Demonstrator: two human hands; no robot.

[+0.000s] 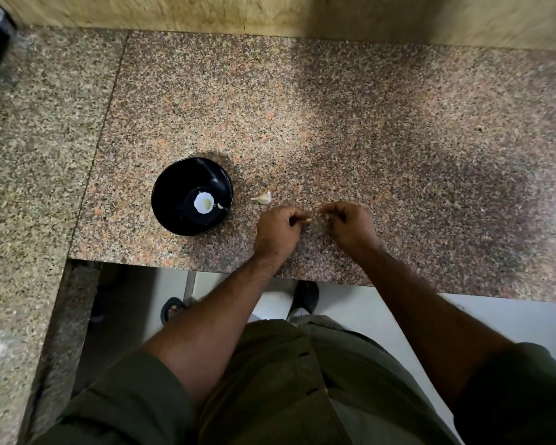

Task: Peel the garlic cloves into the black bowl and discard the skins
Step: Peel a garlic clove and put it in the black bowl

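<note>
**Polished stone, glossy bowl, matt cloth**

The speckled pink-and-grey granite countertop (334, 123) looks smooth, faintly sheened. The round black bowl (174, 184) is glossy, catching highlights. The unpeeled garlic clove (264, 198) wears papery, dull skin. The olive-green cloth shirt (286, 380) appears matt.

Both forearms reach forward from olive-green short sleeves, bare from above the elbow, and converge toward the middle; the left hand (278, 229) sits knuckles-up with its fingers curled under, pinching something small and pale at the fingertips; the right hand (350, 224) mirrors it just beside, fingers likewise curled and pinching a small pale bit; the two sets of fingertips face each other, close but apart; both wrists run roughly straight with the forearms, the hands low over the desk.
</note>
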